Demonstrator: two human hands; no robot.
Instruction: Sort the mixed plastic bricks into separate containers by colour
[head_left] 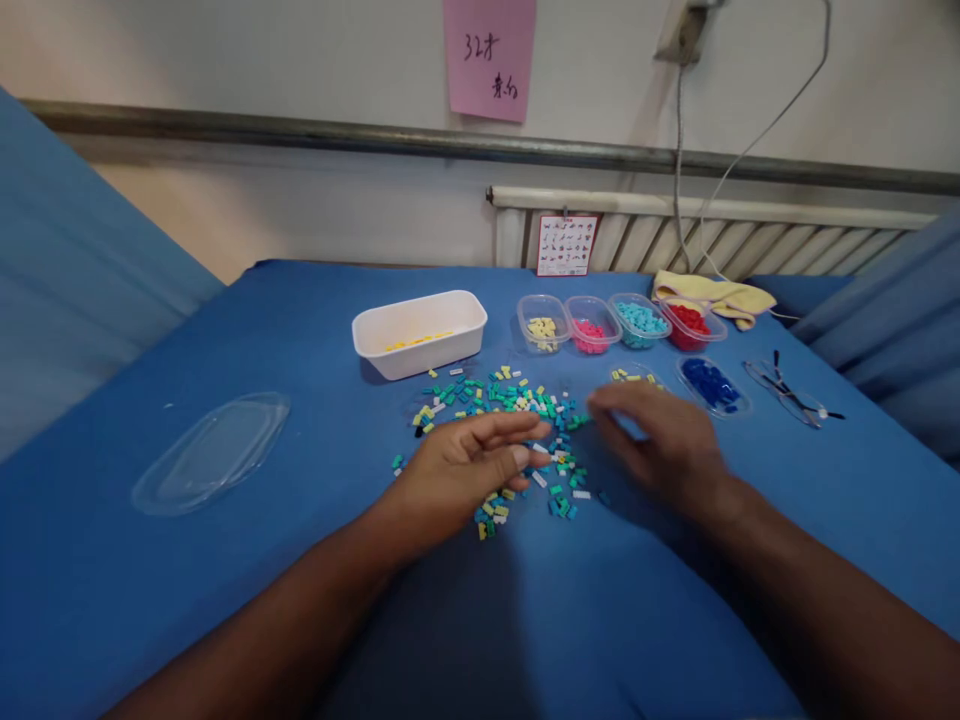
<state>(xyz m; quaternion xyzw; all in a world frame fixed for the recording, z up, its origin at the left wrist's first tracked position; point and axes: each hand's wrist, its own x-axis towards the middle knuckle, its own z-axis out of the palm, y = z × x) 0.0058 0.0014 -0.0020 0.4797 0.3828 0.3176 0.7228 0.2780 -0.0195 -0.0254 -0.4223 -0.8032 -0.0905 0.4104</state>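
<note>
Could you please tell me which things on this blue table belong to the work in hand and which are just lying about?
In use:
- left hand and right hand over the pile of small mixed-colour plastic bricks
- white rectangular plastic tub
- small clear tubs of colour-sorted bricks

Lying about:
- clear plastic lid
- thin-framed spectacles
- yellow cloth

1 head camera looks forward and down, close over the blue table [225, 330].

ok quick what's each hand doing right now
left hand: loosely open, resting on the loose bricks, no grip visible
right hand: blurred over the bricks, cannot tell
</note>
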